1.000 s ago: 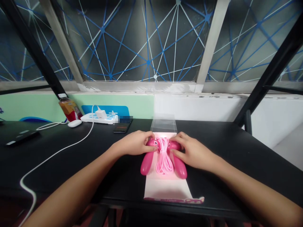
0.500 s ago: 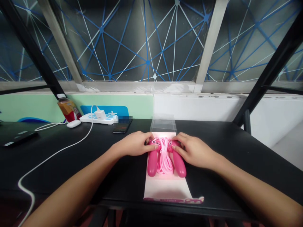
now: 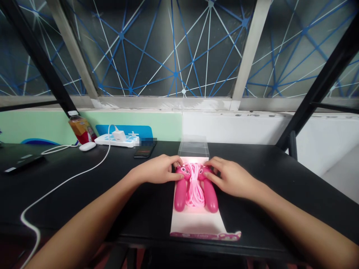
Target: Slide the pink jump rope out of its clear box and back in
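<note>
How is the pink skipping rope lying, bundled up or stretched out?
Bundled up: its cord lies in gathered loops between the two pink handles, on a paper backing card.

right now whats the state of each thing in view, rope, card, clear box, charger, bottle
left hand, fingers on the top of the left rope handle
right hand, fingers on the top of the right rope handle
pink skipping rope, cord coiled between its handles
card backing, lying flat under the rope
clear plastic box, standing beyond the card, rope outside it
charger, plugged into the power strip
bottle, upright, capped
</note>
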